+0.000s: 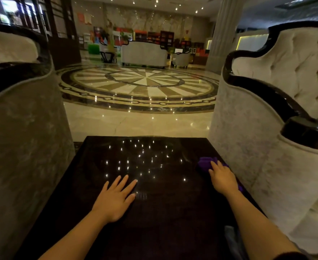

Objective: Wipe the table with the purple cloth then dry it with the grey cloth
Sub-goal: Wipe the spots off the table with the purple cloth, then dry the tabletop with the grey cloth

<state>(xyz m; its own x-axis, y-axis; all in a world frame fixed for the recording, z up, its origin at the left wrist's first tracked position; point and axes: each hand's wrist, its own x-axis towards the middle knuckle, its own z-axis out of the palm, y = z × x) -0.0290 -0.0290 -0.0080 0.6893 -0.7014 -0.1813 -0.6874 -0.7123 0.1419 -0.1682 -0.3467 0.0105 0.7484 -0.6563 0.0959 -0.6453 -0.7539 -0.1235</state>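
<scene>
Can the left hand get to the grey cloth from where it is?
Probably yes. The left hand lies flat and empty on the table, and the grey cloth sits at the near right edge, partly under the right forearm, which it would have to reach around.

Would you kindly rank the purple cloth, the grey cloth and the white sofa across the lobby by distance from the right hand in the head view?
1. purple cloth: under the right hand, at the table's right edge.
2. grey cloth: nearer the person, beside the right forearm.
3. white sofa: far across the lobby floor.
</scene>
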